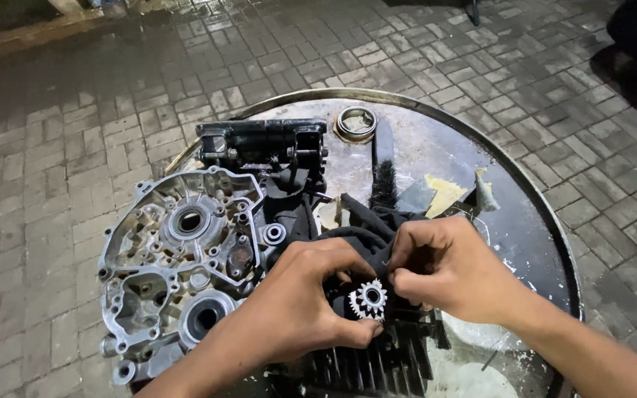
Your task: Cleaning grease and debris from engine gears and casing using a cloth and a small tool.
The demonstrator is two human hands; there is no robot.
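Note:
My left hand (304, 295) grips a small silver toothed gear (368, 300) from the left, thumb under it. Pinching a black cloth (359, 228) right beside the gear, my right hand (447, 269) keeps the cloth bunched against the gear's upper side. Both hands hover over the top of a round metal drum (532, 221). A grey aluminium engine case half (178, 273) with bearing holes lies just left of my left hand.
A black finned cylinder block (377, 365) sits under my hands. A black metal bracket (263, 144), a black brush (383, 173), a metal ring (355, 123) and torn gasket scraps (444, 193) lie on the drum. Wet brick paving (75, 110) surrounds it.

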